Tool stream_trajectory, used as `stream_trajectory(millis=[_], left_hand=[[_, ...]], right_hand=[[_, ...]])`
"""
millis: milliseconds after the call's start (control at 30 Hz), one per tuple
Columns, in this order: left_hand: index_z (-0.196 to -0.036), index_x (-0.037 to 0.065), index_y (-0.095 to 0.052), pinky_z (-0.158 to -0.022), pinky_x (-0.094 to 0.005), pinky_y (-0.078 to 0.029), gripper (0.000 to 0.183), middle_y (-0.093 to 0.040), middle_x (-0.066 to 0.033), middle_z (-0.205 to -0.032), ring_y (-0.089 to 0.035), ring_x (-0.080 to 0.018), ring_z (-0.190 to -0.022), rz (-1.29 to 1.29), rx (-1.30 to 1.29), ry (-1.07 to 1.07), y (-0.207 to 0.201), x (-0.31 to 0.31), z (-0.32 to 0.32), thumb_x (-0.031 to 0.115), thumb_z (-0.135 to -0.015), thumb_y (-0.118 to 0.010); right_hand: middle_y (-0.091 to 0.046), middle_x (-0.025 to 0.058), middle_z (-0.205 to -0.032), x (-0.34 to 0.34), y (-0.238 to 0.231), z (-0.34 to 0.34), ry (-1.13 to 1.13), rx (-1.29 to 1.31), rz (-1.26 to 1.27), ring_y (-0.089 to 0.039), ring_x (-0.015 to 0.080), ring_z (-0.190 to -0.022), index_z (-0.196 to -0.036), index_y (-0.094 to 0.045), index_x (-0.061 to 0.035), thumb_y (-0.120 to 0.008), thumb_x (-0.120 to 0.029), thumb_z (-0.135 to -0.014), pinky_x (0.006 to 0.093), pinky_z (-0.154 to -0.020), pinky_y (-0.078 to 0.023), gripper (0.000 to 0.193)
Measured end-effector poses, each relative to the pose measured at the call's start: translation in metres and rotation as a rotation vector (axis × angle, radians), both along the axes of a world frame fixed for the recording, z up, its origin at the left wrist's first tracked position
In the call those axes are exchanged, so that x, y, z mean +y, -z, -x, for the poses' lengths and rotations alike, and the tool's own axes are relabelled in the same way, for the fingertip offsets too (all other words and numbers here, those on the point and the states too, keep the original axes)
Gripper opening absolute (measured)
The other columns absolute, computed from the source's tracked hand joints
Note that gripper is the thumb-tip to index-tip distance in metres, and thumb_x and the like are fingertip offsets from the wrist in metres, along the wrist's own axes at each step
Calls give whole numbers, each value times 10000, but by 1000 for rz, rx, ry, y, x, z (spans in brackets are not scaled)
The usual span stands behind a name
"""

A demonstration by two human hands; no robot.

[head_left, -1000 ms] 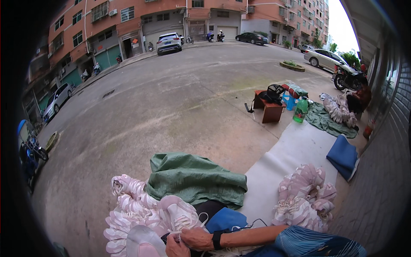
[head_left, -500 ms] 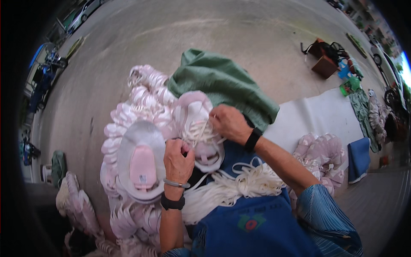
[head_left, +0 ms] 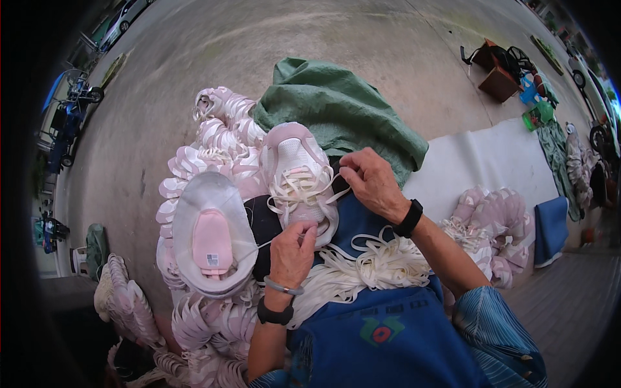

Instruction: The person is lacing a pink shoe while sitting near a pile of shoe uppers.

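A pale pink and white shoe upper (head_left: pixel 294 152) lies before me on dark cloth, toe pointing away, cream laces criss-crossed loosely over its front. Beside its right edge, my right hand (head_left: pixel 375 184) is closed in a pinch on a cream shoelace (head_left: pixel 341 174) drawn out from the upper. My left hand (head_left: pixel 292 253) is closed at the near end of the upper, thumb and forefinger together; a lace strand shows at its left side. To the left sits a whitish oval dish-like piece (head_left: pixel 183 239) with a pink tongue-shaped pad (head_left: pixel 213 239) in it.
A bundle of cream laces (head_left: pixel 369 268) lies on my blue apron (head_left: pixel 414 323). Stacked pink-white uppers (head_left: pixel 178 161) crowd the left, with more (head_left: pixel 498 226) at right. Green sacking (head_left: pixel 330 97) lies beyond; a white sheet (head_left: pixel 472 158) and folded blue cloth (head_left: pixel 550 226) are right.
My right hand has moved right, away from the laces, with a strand stretched from the upper. My left hand has shifted right and nearer, to the upper's near end.
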State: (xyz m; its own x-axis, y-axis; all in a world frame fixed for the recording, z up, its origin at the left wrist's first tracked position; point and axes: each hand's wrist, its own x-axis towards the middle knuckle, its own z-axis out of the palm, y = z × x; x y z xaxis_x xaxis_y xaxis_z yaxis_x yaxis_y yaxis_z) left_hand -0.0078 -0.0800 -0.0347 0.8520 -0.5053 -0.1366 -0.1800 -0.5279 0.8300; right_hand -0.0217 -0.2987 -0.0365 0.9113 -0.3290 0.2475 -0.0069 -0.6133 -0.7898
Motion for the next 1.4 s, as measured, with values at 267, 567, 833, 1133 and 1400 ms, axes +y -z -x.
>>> stream_trajectory(millis=[267, 567, 833, 1133, 1400], left_hand=[[-1120, -17, -576, -797, -410, -482, 398, -606, -215, -1050, -621, -353, -866, -172, 16, 136, 4, -24, 18, 264, -843, -622], [-1061, -25, -598, -760, -372, -488, 375, -626, -192, -927, -631, -312, -847, -122, -53, 71, 22, -24, 14, 265, -828, -642], [-959, 27, -637, -698, -404, -468, 286, -619, -192, -827, -602, -333, -766, -14, 24, -10, 26, -23, 6, 291, -876, -567], [-1072, 54, -628, -496, -183, -409, 279, -559, 34, -771, -461, -29, -546, 358, 490, -105, -48, 13, 9, 289, -945, -547], [-1044, 36, -615, -390, -214, -278, 387, -526, 29, -604, -380, -61, -435, 795, 524, -838, -69, 135, -67, 380, -968, -454]], right_hand=[[-558, 243, -1017, 9, 7, -46, -62, 100, 83, -534, 391, -980, -1120, -537, 42, -500, -298, -922, 422, -876, -432, 395], [-559, 335, -1081, -3, 12, -79, -215, 371, -171, -542, 441, -1021, -1129, -485, 103, -429, -475, -921, 436, -894, -410, 616], [-553, 33, -675, -7, 9, -80, -44, 396, -697, -494, 103, -545, -789, -622, 3, -543, -284, -888, 244, -482, -378, 314], [-573, 36, -607, -1, 5, -47, -453, 479, -587, -539, 157, -507, -880, -653, -53, -555, -244, -860, 278, -485, -427, 216], [-598, 175, -835, 29, 14, -43, -291, 128, 227, -589, 310, -739, -981, -592, 18, -674, -262, -757, 403, -700, -474, 368]])
